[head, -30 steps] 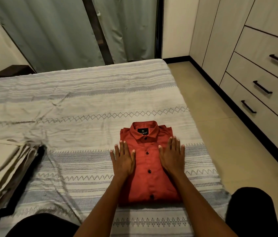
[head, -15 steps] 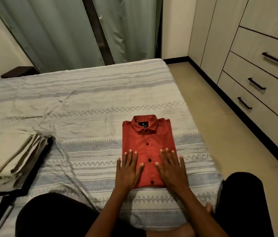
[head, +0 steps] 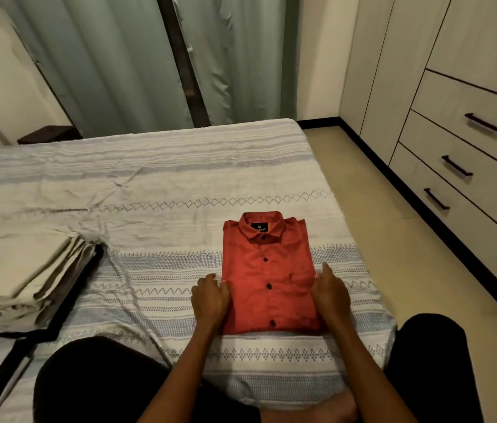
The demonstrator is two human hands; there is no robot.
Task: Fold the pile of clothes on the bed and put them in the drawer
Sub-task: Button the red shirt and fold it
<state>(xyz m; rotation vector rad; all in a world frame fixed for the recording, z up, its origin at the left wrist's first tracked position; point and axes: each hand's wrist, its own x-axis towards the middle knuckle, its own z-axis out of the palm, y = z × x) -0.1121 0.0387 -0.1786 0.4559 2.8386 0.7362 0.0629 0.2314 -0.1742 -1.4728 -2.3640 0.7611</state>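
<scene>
The left hand (head: 210, 297) and right hand (head: 329, 293), earlier pressed flat on the folded red shirt (head: 267, 270), are now curled round its left and right edges. The shirt is kept near the bed (head: 149, 178) edge; closed drawers (head: 467, 166) stand right.

Shirt (head: 267, 270) on bed (head: 161, 166), stack (head: 24, 288) leftward

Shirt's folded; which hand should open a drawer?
Probably the right hand: the drawers stand on that side, across the floor. The left hand is at the red shirt's far edge.
</scene>
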